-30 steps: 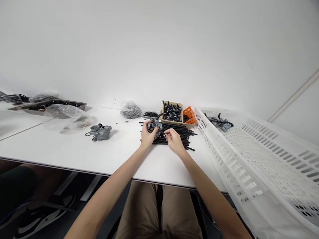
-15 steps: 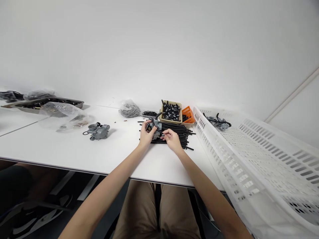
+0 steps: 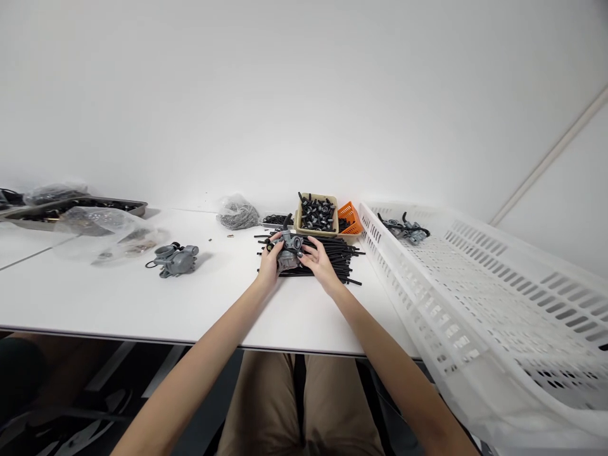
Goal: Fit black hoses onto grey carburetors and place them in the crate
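The carburetor point(image 3: 287, 258) is held over the left end of the tubes point(image 3: 342, 258), its short black hose point(image 3: 287, 220) pointing up. The left hand point(image 3: 268, 263) grasps the body from the left: thumb on the near side, fingers wrapped behind and partly hidden. The right hand point(image 3: 321, 265) is positioned over the tubes with the fingers extended and slightly parted, fingertips at the right side of the body. Whether these fingers grip or only rest there cannot be determined. Both forearms reach forward over the table point(image 3: 308, 320) and converge toward the tubes; the wrists are nearly straight.

A second carburetor point(image 3: 177, 261) stands well to the left of the tubes. Behind the tubes are the tub point(image 3: 315, 233) of black fittings and the orange basket point(image 3: 354, 223). A bag point(image 3: 237, 213) lies behind and to the left of the tubes. The crate point(image 3: 403, 304) is to their right.
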